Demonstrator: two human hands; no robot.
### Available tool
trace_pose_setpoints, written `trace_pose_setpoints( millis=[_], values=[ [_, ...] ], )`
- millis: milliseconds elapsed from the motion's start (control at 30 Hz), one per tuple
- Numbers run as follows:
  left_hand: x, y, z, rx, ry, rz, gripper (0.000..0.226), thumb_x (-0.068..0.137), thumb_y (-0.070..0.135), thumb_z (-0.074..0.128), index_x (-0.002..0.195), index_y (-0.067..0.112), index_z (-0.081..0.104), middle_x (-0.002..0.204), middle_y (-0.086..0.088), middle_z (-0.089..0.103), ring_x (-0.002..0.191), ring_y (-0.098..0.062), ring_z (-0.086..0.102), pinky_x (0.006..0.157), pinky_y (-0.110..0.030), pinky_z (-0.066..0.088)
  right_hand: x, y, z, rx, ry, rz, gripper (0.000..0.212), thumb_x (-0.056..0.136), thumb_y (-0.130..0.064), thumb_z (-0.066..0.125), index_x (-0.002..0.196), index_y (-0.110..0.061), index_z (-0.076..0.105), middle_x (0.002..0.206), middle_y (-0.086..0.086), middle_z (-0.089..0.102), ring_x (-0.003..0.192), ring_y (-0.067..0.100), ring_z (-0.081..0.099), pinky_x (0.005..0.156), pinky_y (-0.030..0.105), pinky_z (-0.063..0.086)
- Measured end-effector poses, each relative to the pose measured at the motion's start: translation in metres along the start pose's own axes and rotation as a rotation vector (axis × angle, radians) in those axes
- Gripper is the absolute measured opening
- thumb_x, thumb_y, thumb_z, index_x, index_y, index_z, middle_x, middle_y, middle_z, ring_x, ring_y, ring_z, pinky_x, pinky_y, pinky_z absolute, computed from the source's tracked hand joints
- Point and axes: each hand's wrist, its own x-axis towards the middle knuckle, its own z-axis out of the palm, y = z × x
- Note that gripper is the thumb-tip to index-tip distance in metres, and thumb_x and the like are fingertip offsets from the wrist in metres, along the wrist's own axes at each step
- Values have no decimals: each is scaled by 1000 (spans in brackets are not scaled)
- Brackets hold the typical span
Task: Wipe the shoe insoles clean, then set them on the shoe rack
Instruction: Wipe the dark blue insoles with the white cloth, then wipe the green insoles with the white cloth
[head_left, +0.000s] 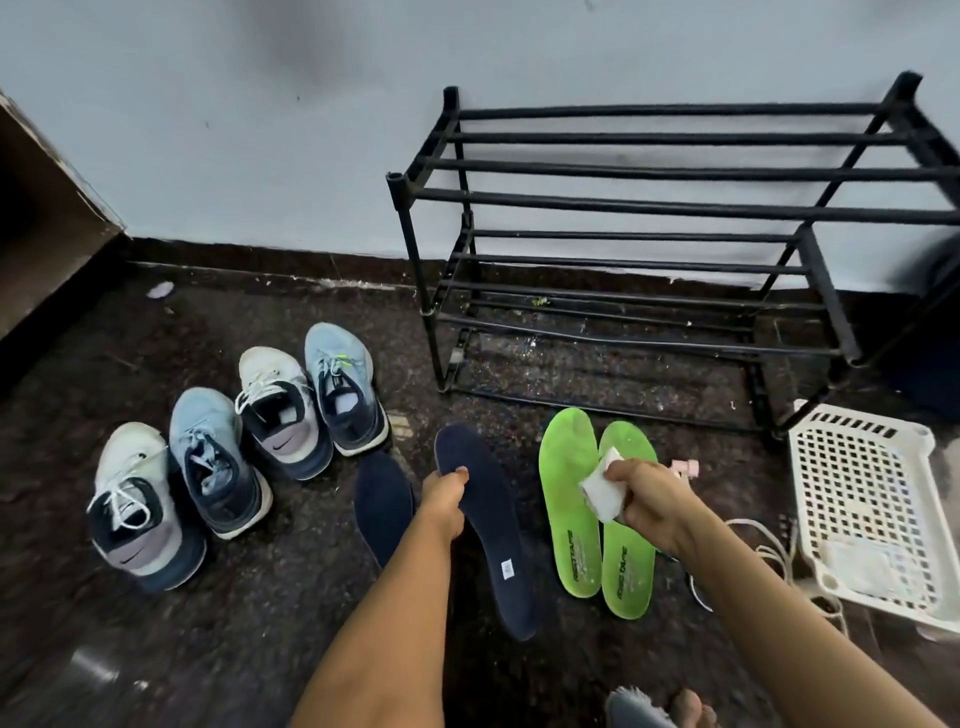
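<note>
Head view: a dark speckled floor (260, 597) against a pale wall (260, 130), seen looking down over both forearms.
Left grip (444, 501): curled round the edge of the navy insole (493, 530), thumb laid on its upper face near the toe end.
Navy insole: held roughly centre frame, toe end pointed away, heel end with a small white label nearest the camera; whether that end touches the floor cannot be told.
Second navy insole (382, 504): laid flat on the floor just left of the left grip, partly hidden by the forearm.
Right grip (647, 499): fingers closed, pinching a folded white wipe (602, 491), held over the green insoles.
Green insoles (569, 493): two laid side by side on the floor, touching, printed lettering near the heels; the right one is partly covered by the hand.
Shoe rack (675, 169): black, tiers of bars, stood against the wall beyond the green insoles; no insole is seen on it.
Shoes (213, 462): four in a loose row at left, two pale blue, two white and navy, openings up.
White basket (872, 499): perforated plastic, set on the floor at far right.
White cord (774, 545): looped on the floor between the right forearm and the basket.
</note>
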Motion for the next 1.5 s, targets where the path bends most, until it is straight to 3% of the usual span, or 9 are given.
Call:
trace_pose_setpoints(
  millis=[200,333,500,600,767,900,1067,1400,1500],
  values=[
    [33,-11,-9,24,-7,53,27,97,1,51,123,2,57,119,-12,63,96,-24,58,80,-36,47,14,27,0,-17,-28,39,24,84,16,52,98,-3,50,104,20,58,92,32,60,66,40,57],
    [41,-12,-5,71,54,91,50,96,0,48,143,14,42,131,-11,57,111,-30,57,80,-37,46,21,35,-1,-5,8,34,23,82,14,56,95,-4,52,107,20,61,95,35,62,73,45,54],
    [17,-5,16,215,136,123,61,94,14,57,149,19,30,147,-13,40,124,-36,47,96,-44,46,24,37,-4,50,96,-47,31,82,11,62,106,-2,49,104,21,62,85,32,65,57,33,59],
    [-8,4,41,205,101,203,65,96,17,58,152,19,27,154,-12,25,132,-35,40,104,-42,38,24,31,-14,34,163,-133,34,78,10,67,99,-10,47,100,20,62,82,33,66,71,41,58],
    [-51,14,91,54,-26,413,42,97,8,54,137,17,47,139,-5,43,115,-18,48,94,-29,39,11,8,-41,-56,393,-311,27,60,-11,76,73,-23,56,92,9,60,65,24,59,63,43,55],
    [-83,12,136,55,-202,493,30,94,0,50,115,19,61,127,-3,59,114,-17,55,102,-36,46,-1,-11,-82,-28,499,-392,14,72,-5,71,70,-16,62,63,2,62,56,17,52,56,27,42],
    [-123,-7,198,132,-466,424,20,95,-2,51,102,12,63,96,-4,66,74,-8,56,61,-17,42,-17,-38,-152,127,656,-446,18,73,-3,61,83,-17,66,75,9,67,62,20,59,63,35,50],
    [-185,-44,312,485,-795,337,19,99,8,49,98,18,65,99,2,70,80,-6,60,73,-21,46,-32,-136,-306,313,847,-611,13,66,-15,72,77,-17,67,72,4,67,60,16,58,62,29,50],
    [-200,-46,336,480,-827,374,20,99,5,47,99,17,64,96,1,68,80,-8,58,74,-22,45,-23,-184,-335,429,802,-677,11,78,0,64,77,-10,65,75,7,63,61,13,57,52,20,48]
  ],
)
